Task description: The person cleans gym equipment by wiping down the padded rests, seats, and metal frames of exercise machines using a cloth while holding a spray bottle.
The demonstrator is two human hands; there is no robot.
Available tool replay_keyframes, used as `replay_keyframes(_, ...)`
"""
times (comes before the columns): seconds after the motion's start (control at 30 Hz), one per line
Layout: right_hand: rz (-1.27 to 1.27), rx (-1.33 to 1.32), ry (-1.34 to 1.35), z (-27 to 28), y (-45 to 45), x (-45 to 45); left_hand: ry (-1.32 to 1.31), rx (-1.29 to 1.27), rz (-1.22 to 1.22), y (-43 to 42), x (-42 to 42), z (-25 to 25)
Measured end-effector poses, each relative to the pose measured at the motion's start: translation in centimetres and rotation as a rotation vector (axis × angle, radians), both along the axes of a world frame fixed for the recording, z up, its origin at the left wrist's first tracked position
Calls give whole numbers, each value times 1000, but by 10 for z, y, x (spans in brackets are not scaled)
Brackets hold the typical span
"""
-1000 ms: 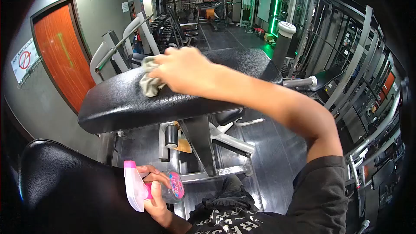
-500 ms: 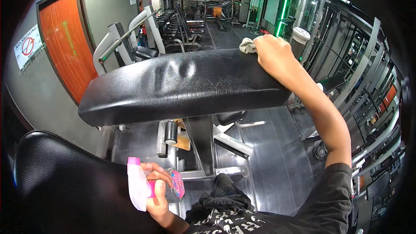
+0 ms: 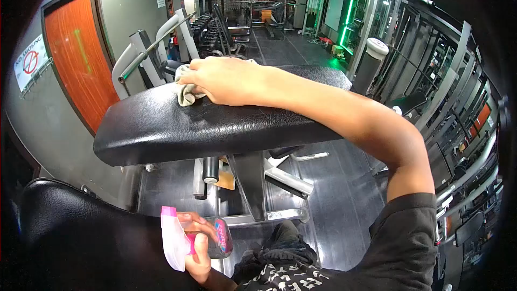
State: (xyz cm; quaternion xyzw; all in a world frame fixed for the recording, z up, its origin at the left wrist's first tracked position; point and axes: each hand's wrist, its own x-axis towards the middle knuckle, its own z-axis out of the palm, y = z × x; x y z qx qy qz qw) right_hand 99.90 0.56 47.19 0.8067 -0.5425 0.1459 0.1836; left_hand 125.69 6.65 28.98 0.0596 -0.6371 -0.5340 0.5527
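Observation:
A long black padded arm rest [image 3: 161, 129] of a gym machine stretches across the middle of the head view. My right hand [image 3: 221, 80] presses a crumpled grey-green cloth [image 3: 186, 97] onto its top, left of centre. Lower down, my left hand [image 3: 198, 242] grips a spray bottle [image 3: 172, 240] by the neck. The bottle has a white and pink trigger head, and its clear body with a pink and blue label [image 3: 221, 237] tips to the right. Beside it on the left is a black seat pad [image 3: 70, 221].
Below the pad stands a metal post [image 3: 250, 183] with a floor frame. A brown door [image 3: 81, 48] and no-smoking sign [image 3: 32, 64] are on the left wall. Weight racks [image 3: 441, 86] line the right, and a dumbbell rack [image 3: 202, 29] stands farther back.
My right hand has slid the cloth leftward along the pad, from its right end to left of centre. My left hand still holds the spray bottle, slightly lower.

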Motion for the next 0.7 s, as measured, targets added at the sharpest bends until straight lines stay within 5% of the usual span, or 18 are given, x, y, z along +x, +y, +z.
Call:
replay_keyframes(0.17,-155,218,-13,24,65,-48,32,-5,-22,-2,1,-4)
replay_keyframes(0.3,-750,168,30,29,131,-96,30,153,-49,2,1,2)
replay_keyframes(0.4,-1052,176,251,35,142,-91,-49,-11,48,-8,-2,-8)
replay_keyframes(0.5,-913,251,369,43,120,-82,-87,-24,53,-9,-4,-9)
replay_keyframes(0.7,-501,268,13,36,46,-44,-87,180,-5,-2,-14,5)
